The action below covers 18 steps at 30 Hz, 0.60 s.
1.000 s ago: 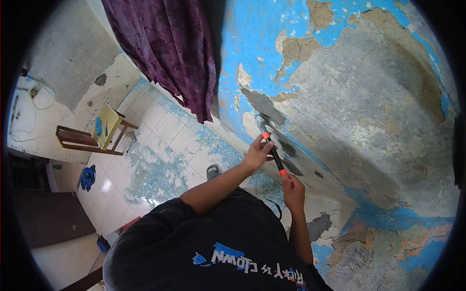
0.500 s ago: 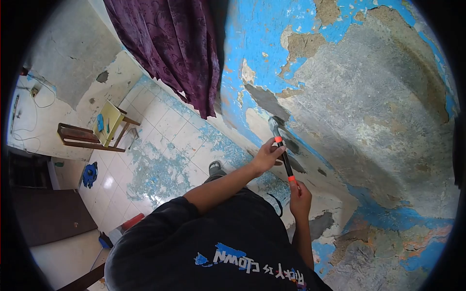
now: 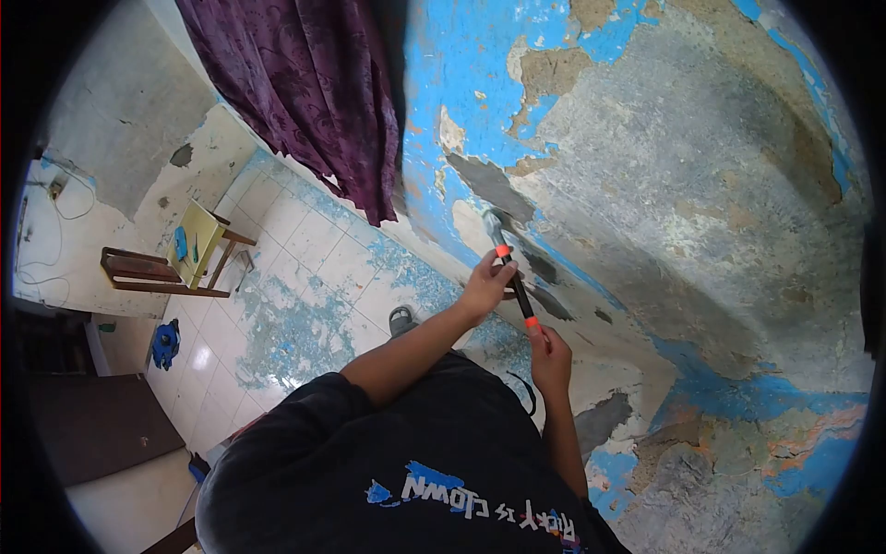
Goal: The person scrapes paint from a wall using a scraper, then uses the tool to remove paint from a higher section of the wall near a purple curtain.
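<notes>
A long-handled scraper [image 3: 520, 294] has a black grip with orange bands and a pale metal head [image 3: 494, 224] against the wall. My left hand [image 3: 486, 288] is closed round the upper grip, just below the head. Lower down, my right hand [image 3: 551, 358] grips the handle's end by the lower orange band. The wall [image 3: 664, 175] shows bare grey plaster with peeling blue paint [image 3: 461, 55] around it. Dark grey patches [image 3: 494, 185] lie beside the metal head, whose exact edge is hard to make out.
A purple curtain [image 3: 314, 92] hangs ahead on the left. Paint flakes [image 3: 295, 328] litter the tiled floor [image 3: 198, 388]. A wooden chair [image 3: 208, 245] stands at left with a blue item [image 3: 180, 242] on its seat. Some blue cloth [image 3: 165, 343] lies on the floor.
The whole view has shifted, so the scene sits slightly further left. Both hands keep their hold on the scraper, and its head stays near the same dark patches.
</notes>
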Tool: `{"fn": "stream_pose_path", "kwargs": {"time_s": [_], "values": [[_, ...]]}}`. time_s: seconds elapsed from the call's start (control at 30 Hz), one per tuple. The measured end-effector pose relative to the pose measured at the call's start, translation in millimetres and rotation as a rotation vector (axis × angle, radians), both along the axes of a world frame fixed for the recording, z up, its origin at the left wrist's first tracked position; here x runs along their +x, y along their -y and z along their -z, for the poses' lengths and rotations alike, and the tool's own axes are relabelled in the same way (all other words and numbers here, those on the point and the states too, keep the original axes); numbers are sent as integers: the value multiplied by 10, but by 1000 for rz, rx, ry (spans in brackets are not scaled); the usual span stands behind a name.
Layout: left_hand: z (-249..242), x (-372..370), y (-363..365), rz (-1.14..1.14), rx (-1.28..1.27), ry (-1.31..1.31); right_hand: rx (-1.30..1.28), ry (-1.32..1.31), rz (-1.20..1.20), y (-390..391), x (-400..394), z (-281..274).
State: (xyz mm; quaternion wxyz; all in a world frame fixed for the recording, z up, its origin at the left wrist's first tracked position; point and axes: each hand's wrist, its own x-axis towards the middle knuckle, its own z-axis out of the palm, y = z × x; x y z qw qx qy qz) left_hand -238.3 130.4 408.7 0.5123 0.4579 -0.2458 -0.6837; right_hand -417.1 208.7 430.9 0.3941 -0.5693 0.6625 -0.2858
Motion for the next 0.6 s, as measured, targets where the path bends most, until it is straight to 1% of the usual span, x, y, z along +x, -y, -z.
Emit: {"fn": "stream_pose_path", "kwargs": {"time_s": [0.07,0.17,0.2,0.3,0.4,0.5,0.53,0.6], "values": [[13,-12,-19,73,-14,19,5,11,16,-85,-80,-82],[-66,-89,-61,88,32,15,-55,-1,-14,-18,-53,-69],[-43,-83,-50,32,40,-48,-81,-12,-26,-25,-54,-49],[-21,-14,-8,93,28,43,-4,-12,-5,-31,-90,-45],[-41,-72,-55,94,12,34,57,34,38,-72,-144,-62],[-6,-33,-54,53,11,-32,-60,-25,-30,-36,-54,19],[10,0,-35,81,29,-1,-64,-17,-11,-52,-52,45],[10,-65,-40,66,29,-23,-70,3,17,-88,-38,59]]}}
